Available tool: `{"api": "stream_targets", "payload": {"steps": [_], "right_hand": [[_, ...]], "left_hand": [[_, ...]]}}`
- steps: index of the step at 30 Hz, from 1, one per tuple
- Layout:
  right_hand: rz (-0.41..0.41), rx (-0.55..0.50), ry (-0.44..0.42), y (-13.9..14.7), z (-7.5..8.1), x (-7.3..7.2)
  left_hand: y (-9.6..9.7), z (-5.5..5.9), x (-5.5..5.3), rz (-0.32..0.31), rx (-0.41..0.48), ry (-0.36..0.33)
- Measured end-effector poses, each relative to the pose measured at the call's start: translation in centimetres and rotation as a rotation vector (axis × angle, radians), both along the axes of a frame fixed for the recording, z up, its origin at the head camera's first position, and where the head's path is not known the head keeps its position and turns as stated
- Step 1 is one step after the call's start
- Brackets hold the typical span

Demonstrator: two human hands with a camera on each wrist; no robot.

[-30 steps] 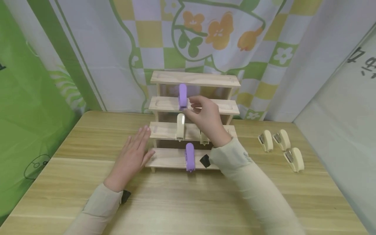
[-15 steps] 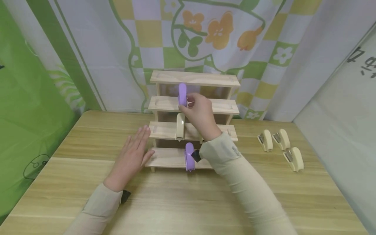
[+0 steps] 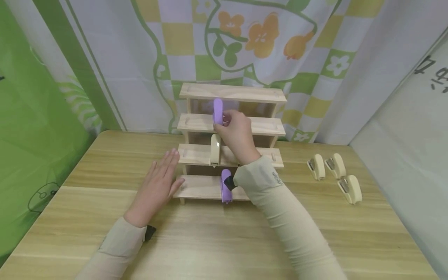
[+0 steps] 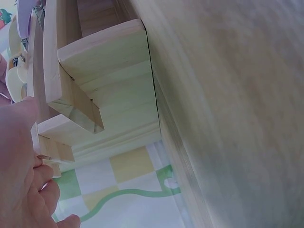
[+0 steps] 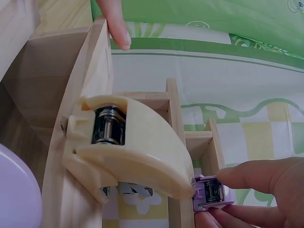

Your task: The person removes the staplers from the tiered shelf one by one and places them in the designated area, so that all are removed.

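Note:
My right hand (image 3: 238, 134) pinches a purple stapler (image 3: 217, 109) between thumb and fingers, upright at the second tier from the top of a stepped wooden shelf (image 3: 196, 154). In the right wrist view the thumb lies on one side of this stapler (image 5: 197, 203), fingers on the other. On the tier below stands a cream stapler (image 3: 215, 149); another beside it is mostly hidden behind my right wrist. A second purple stapler (image 3: 226, 196) occupies the bottom tier, partly covered by a black wrist piece. My left hand (image 3: 157, 184) rests with straight fingers at the shelf's left edge.
Several cream staplers, one of them the nearest stapler (image 3: 351, 189), lie on the wooden table (image 3: 224, 241) to the right of the shelf. A patterned curtain (image 3: 178, 39) hangs right behind the shelf, with green cloth (image 3: 42, 128) on the left.
My right hand has moved a little left, and its thumb and fingers have closed on the upper purple stapler. The left hand has stayed in place.

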State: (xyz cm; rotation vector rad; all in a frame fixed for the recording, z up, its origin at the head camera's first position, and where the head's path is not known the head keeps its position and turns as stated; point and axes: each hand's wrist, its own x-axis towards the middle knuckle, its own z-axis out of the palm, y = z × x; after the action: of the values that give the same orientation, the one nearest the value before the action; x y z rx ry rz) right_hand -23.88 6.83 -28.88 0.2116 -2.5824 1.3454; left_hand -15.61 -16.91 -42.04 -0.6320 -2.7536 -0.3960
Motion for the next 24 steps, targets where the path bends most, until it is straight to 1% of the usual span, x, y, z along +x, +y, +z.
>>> {"api": "stream_targets", "payload": {"steps": [10, 17, 24], "right_hand": [[-0.023, 0.016, 0.018, -0.23, 0.22, -0.09], [-0.027, -0.031, 0.008, 0.02, 0.15, 0.16], [-0.026, -0.040, 0.040, 0.52, 0.04, 0.38]], "left_hand": [[-0.02, 0.06, -0.09, 0.003, 0.008, -0.004], [0.03, 0.11, -0.08, 0.003, 0.000, -0.003], [0.05, 0.11, -0.02, 0.002, -0.006, -0.004]]}}
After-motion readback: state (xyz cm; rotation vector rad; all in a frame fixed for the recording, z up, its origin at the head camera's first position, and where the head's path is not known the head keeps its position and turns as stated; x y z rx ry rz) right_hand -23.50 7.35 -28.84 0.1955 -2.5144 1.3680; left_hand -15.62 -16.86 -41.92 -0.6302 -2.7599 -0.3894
